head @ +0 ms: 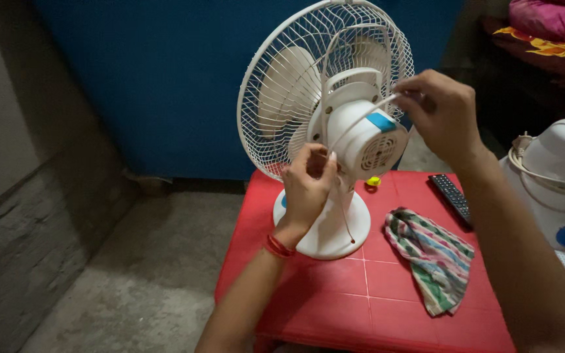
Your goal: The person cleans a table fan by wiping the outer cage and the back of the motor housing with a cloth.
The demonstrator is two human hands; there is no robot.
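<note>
While the left hand [307,186] and right hand [441,111] each pinch a white cord [361,119], the fan [325,124] neck stays hidden; a second appliance [560,176] is cut off.

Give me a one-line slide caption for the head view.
Both hands, left and right, stretch a thin white cord behind a white table fan.

Small blue rectangular label [381,121] on top of white fan motor housing [364,140]; no packages, signs, screens.
</note>
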